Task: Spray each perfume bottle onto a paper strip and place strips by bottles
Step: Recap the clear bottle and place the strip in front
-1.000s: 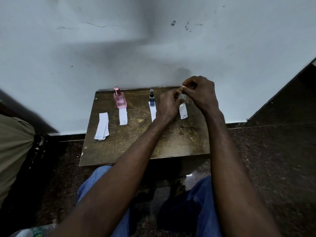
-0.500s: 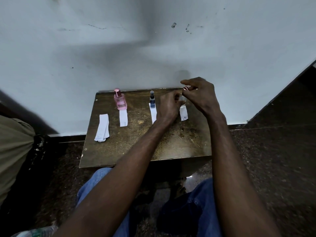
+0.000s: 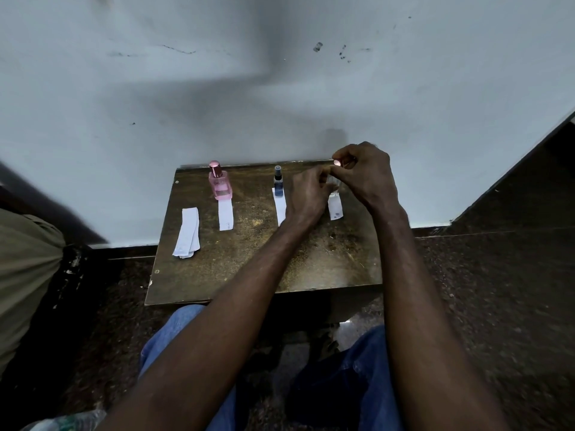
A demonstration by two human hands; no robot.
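Clear bottle (image 3: 334, 185) stands on the table (image 3: 311, 269) between the two hands, mostly hidden. The left hand (image 3: 306, 195) seems to grip it with curled fingers. Just above it, the right hand (image 3: 368, 175) pinches a small shiny cap (image 3: 337, 163). A paper strip (image 3: 336, 209) lies just below the fingers. Left of the left hand stand a blue bottle (image 3: 278, 181) and a pink bottle (image 3: 220, 181), with spare strips (image 3: 187, 231) farthest left.
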